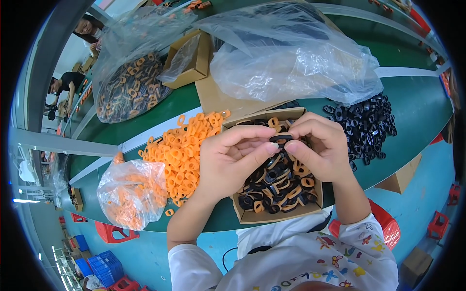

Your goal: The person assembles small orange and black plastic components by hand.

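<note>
My left hand and my right hand meet above an open cardboard box. Between their thumbs and fingertips they pinch a small oval ring, black with some orange at its edge. Both hands are closed on it. Inside the box lie many mixed black and orange oval pieces. A heap of orange oval rings spreads beside my left hand. To the right of my right hand is a pile of black oval pieces.
A clear bag of orange pieces sits left on the green table. Behind are a large plastic bag, a bag of mixed pieces and a small carton. Red stools stand below; two people are at far left.
</note>
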The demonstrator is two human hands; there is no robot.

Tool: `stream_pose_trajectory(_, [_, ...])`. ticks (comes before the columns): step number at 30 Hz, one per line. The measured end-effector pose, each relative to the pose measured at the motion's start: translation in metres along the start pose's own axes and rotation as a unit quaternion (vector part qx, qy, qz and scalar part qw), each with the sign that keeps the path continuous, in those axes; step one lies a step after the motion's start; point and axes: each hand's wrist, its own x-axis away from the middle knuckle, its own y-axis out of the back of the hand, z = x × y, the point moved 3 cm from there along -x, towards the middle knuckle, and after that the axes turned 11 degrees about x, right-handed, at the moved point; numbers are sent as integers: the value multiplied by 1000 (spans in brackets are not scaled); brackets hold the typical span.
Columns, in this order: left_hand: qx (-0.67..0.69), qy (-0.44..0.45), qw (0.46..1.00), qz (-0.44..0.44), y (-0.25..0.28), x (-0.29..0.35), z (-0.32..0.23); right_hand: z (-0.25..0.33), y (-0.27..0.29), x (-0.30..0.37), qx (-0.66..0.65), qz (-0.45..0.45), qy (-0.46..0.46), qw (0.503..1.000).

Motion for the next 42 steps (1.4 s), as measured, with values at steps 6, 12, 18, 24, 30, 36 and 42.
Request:
stream_pose_trajectory(6, [48,54,997,-22,9,-4,1,-3,6,-3,1,-14,7,1000])
stream_pose_trajectory(12, [92,65,993,-21,16,-7,-6,-31,54,-5,324,13,-170,930])
stream_pose_trajectory(18, [-54,-73,995,34,14,-9,-10,-62,67,9,432,20,-207,877])
stream_pose_trajectory(24, [-109,-78,989,55,12,-10,-8,-66,54,9,428,44,-187,883])
stream_pose_trajectory(30, [-190,-62,977,71,12,-8,-7,-65,47,6,429,34,-208,878])
stream_pose_trajectory(36, [-352,-110,929,31,27,-10,-34,-73,51,9,435,24,-207,876])
stream_pose_trajectory(42, [-592,-136,790,-85,92,-23,-40,-66,49,4,452,5,-197,870])
